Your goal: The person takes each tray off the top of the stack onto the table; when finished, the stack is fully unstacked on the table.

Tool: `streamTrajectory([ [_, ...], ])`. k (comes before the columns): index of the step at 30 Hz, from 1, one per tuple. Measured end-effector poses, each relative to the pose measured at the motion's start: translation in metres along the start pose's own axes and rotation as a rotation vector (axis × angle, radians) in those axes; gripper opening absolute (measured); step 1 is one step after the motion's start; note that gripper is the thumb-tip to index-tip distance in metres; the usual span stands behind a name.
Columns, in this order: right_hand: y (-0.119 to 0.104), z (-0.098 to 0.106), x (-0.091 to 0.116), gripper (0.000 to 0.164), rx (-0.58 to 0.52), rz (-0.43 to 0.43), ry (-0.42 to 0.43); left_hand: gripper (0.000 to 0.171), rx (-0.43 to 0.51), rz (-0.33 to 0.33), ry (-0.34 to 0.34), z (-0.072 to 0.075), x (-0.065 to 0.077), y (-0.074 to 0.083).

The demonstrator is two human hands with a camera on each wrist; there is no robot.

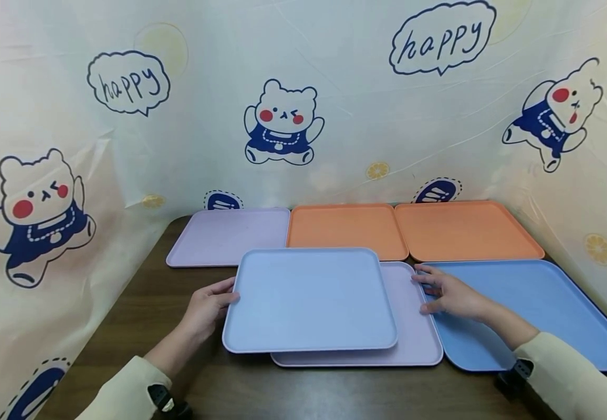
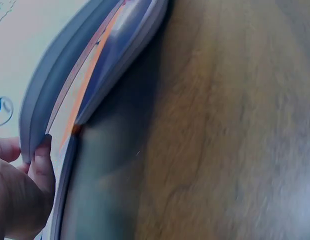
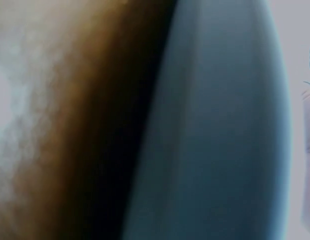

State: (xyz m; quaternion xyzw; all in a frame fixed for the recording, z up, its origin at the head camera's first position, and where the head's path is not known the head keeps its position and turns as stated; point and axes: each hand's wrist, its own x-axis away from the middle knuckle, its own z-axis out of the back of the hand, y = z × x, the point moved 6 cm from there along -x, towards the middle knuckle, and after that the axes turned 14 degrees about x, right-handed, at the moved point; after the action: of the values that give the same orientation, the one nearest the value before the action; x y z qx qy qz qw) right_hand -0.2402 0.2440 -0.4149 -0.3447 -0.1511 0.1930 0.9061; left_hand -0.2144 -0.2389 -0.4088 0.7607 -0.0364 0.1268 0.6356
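My left hand pinches the left edge of a light blue tray, thumb on one face and fingers on the other. In the left wrist view, the left hand grips that raised tray's rim, above the table. Beneath it lies a lilac tray, partly covered by the light blue one. My right hand has its fingers spread loosely at the right edge of the lilac tray, over the border with a blue tray. In the right wrist view, a blurred tray side fills the middle.
Along the back of the dark wooden table lie another lilac tray, an orange tray and a second orange tray, side by side. A printed curtain with bears hangs behind and on both sides.
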Motion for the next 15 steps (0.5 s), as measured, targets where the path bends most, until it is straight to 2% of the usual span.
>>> streamTrajectory([
  [8,-0.002,0.0,0.002,0.085,0.001,-0.01,0.004,0.056,0.105,-0.01,0.056,0.039,0.005,0.014],
  [15,-0.002,0.0,0.004,0.081,0.03,-0.024,0.03,0.033,0.163,-0.029,0.074,0.074,0.01,0.02],
])
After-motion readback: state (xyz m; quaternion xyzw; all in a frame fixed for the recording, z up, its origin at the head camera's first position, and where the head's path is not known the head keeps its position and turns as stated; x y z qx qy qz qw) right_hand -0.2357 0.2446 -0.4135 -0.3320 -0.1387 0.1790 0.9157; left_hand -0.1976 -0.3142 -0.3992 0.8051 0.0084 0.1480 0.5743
